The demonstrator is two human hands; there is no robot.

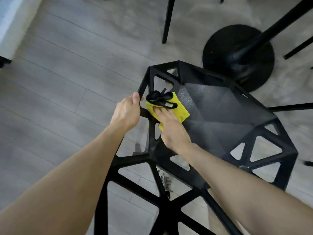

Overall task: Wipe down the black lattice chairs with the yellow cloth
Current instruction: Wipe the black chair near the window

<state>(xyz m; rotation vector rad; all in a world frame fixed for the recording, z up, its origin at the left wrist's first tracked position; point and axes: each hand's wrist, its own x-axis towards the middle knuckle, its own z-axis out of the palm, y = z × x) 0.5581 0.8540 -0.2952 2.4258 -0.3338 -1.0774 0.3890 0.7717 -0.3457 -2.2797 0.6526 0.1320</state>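
Note:
A black lattice chair (228,116) stands below me, its seat in the middle and its open-work back nearest me. My left hand (126,112) grips the chair's left rim, thumb on top of the edge. A yellow cloth (181,110) lies on the seat's left side by the armrest. My right hand (171,128) presses on the cloth with straight fingers. A black strap or ribbon (160,98) lies on top of the cloth just beyond my fingertips.
A black round pedestal table base (237,53) stands on the grey wood floor (67,73) just beyond the chair. Thin black chair legs (167,19) rise at the top and right. A white wall or furniture edge (10,22) is at the far left.

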